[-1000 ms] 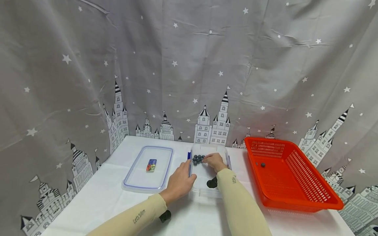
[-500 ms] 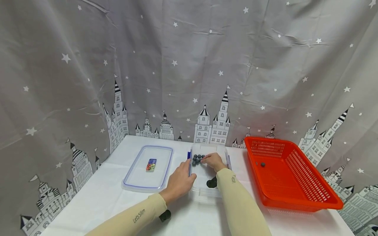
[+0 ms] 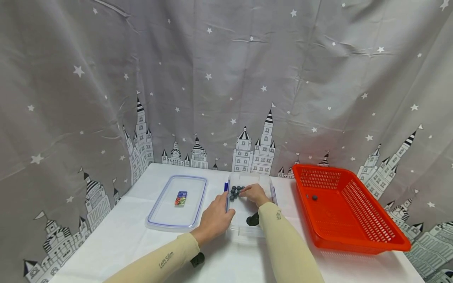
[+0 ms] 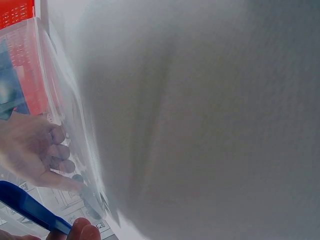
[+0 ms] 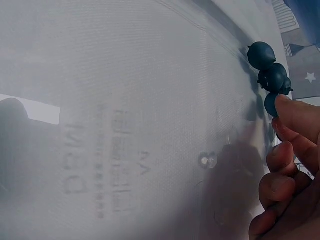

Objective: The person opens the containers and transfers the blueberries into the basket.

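In the head view a clear plastic food container (image 3: 244, 231) stands on the white table, with several blueberries (image 3: 234, 189) clustered at its left side. My left hand (image 3: 215, 215) holds the container's left wall; the left wrist view has its fingertips at the end of a blue latch (image 4: 31, 209). Inside the container, my right hand (image 3: 255, 194) pinches a blueberry (image 5: 270, 104) between thumb and index finger, as the right wrist view shows. More blueberries (image 5: 261, 55) sit right beyond those fingertips. The other fingers of this hand are curled inward.
A clear lid (image 3: 166, 214) with a blue seal lies to the left, bearing a small colourful label (image 3: 181, 199). To the right stands a red plastic basket (image 3: 354, 226) with one blueberry (image 3: 314, 197) inside. A grey castle-print curtain (image 3: 226, 78) hangs behind the table.
My right hand has shifted very slightly left among the blueberries, and one berry at the near side of the cluster has moved a little toward me. The left hand keeps its place.
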Tool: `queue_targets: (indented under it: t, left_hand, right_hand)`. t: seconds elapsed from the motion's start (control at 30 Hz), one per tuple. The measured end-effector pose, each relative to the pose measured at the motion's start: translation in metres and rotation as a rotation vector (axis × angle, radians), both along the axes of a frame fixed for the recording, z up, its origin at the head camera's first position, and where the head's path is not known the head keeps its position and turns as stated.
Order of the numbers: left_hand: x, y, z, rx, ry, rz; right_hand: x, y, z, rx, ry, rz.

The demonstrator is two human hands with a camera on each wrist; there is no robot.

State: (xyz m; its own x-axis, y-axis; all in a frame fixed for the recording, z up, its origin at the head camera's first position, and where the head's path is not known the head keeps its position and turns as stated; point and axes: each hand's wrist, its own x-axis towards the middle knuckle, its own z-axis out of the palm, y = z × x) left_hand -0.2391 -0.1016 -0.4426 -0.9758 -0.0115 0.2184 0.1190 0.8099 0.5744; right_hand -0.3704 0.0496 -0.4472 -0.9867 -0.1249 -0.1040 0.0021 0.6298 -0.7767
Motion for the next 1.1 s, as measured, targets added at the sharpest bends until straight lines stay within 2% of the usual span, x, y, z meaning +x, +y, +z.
queue_targets:
  t: [0.23,0.47,0.7,0.9,1.1]
  left_hand:
    - [0.000,0.000,-0.001,0.001,0.007,0.001]
    - [0.000,-0.001,-0.001,0.000,0.012,-0.004]
    - [0.000,0.000,-0.001,-0.002,0.018,-0.005]
    - [0.000,0.001,-0.002,-0.003,0.012,0.002]
    - [0.000,0.000,-0.002,-0.001,0.019,0.000]
  right_hand:
    - [-0.003,-0.003,-0.004,0.029,0.045,0.021]
    - [-0.005,-0.005,-0.006,0.066,0.047,0.018]
    - [-0.007,-0.005,-0.007,0.051,0.055,0.020]
    - [-0.004,-0.003,-0.003,0.040,0.050,0.027]
    - [0.000,0.001,0.009,0.025,0.058,0.063]
